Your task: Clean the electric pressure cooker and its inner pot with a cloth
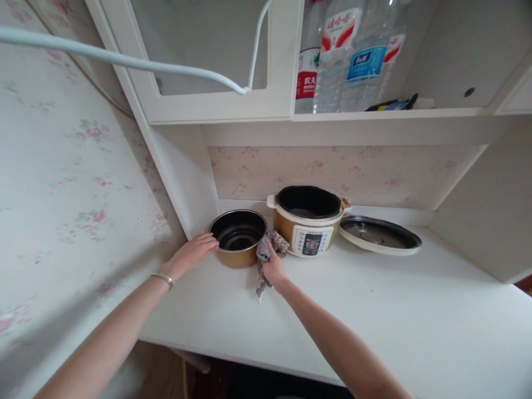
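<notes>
A gold inner pot [236,258] with a dark inside stands upright on the white counter at the left. My left hand [194,252] rests against its left rim, fingers stretched out flat. Between this pot and the rice cooker body [281,225], my right hand [273,267] is closed around a grey patterned cloth [263,250]. The cloth lies against the pot's right side, and a loose end hangs down toward the counter. White and gold, the cooker body stands open at the top with its control panel facing me. The cooker lid [380,235] lies with its dark inner side up at the right.
The white counter [374,310] runs below a wall cabinet. Plastic bottles [338,61] stand on the cabinet's open shelf, with small items [393,104] beside them. A white cable [124,61] crosses the upper left in front of the cabinet. A flowered wall [83,194] borders the left.
</notes>
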{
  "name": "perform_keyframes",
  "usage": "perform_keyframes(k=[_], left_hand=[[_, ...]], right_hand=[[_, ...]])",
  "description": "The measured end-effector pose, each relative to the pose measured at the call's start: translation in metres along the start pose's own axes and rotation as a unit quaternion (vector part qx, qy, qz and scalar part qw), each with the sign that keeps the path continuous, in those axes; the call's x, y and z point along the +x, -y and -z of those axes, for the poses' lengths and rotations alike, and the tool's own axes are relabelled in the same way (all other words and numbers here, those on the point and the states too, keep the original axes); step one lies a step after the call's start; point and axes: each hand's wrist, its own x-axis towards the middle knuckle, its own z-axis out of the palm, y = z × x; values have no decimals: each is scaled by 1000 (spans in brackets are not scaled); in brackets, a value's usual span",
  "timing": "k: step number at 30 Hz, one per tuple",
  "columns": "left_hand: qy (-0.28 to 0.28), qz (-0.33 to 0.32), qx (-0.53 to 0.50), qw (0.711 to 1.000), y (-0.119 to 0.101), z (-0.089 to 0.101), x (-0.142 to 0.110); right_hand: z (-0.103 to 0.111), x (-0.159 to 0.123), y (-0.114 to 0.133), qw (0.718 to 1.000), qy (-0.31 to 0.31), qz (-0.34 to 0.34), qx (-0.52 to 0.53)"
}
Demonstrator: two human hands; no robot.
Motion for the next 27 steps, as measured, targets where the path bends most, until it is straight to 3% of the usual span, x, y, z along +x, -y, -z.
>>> perform_keyframes(k=[4,7,10,12,14,17,22,24,27], left_hand=[[-35,20,5,999,-43,-13,13],[-64,74,-3,995,-85,-32,30],[-70,142,-37,987,-117,-45,49],[-58,137,-90,985,-125,-45,56],[-61,93,-140,984,-116,-36,56],[-72,42,-131,988,-75,-18,41],[27,2,-17,999,1,3,6],[39,-25,-3,999,9,6,2],[11,-30,12,999,-10,0,9]], right_hand=[[-22,-17,-5,999,-33,25,-1],[-32,-25,-10,998,-37,54,-1],[-28,-24,-11,998,-29,54,12],[-19,-18,-9,999,-23,37,23],[-8,-12,-7,999,-17,27,28],[5,-3,-5,1000,-3,21,19],[8,2,-7,1000,0,-5,7],[5,0,-7,1000,-1,-2,18],[-6,-9,-7,1000,-16,10,21]])
